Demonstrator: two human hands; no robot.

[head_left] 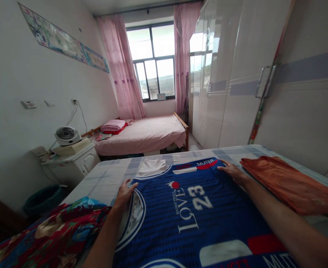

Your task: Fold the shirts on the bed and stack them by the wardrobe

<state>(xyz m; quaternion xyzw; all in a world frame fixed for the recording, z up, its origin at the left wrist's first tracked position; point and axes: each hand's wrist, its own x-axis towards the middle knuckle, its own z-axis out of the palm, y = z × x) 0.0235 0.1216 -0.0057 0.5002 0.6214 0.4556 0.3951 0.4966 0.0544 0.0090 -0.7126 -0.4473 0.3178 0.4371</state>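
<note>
A blue basketball jersey (164, 208) lies flat and sideways on the bed, with "LOVE", "23" and "MUTER" printed on it in white. Its white-trimmed openings are on the left and near side. My left hand (126, 193) is at the far-left shoulder, thumb on top of the cloth and fingers closed at its edge. At the far-right corner my right hand (233, 173) pinches the jersey's edge between thumb and fingers. White fabric (152, 167) shows beyond the shoulder. Folded orange cloth (289, 182) rests right of my right hand.
A red floral cloth bundle (57, 227) lies at the near left of the checked bed sheet (96, 178). Beyond are a pink-covered bed (149, 130), a white cabinet (77, 162) with a fan (67, 136), and a teal bin (45, 199). Tall glossy wardrobes (236, 74) stand on the right.
</note>
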